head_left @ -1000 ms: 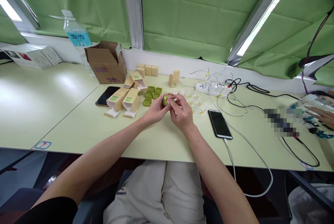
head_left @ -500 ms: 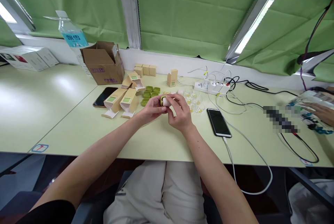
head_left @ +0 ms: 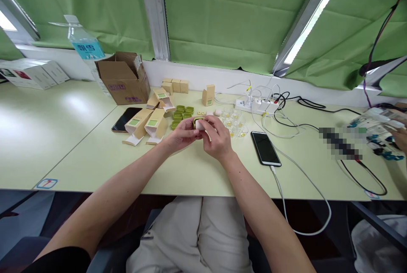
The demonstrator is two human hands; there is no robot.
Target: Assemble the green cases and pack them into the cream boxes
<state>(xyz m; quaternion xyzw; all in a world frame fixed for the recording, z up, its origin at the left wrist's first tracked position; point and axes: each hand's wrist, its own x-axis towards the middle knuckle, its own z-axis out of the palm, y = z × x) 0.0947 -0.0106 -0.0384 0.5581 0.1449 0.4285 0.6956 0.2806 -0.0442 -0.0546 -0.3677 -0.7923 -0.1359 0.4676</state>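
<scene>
In front of me my left hand grips a small green cup-like cover, fingers curled round it. My right hand meets it there, fingers and thumb closed on a small white rounded piece at the cover's mouth. How deep the piece sits inside is hidden by my fingers. Just beyond my left hand stand several similar green covers in rows. Clear plastic shells with yellow spots lie past my right hand, beside a few small white pieces.
Opened kraft boxes and a black phone lie to the left, a brown carton behind them. Closed small boxes line the back. A charging phone, a power strip and cables occupy the right, near another person's hand.
The view has shifted slightly. My hands stay together on the cover and white piece, with small finger movements. At far right, the other person's hand has moved.
</scene>
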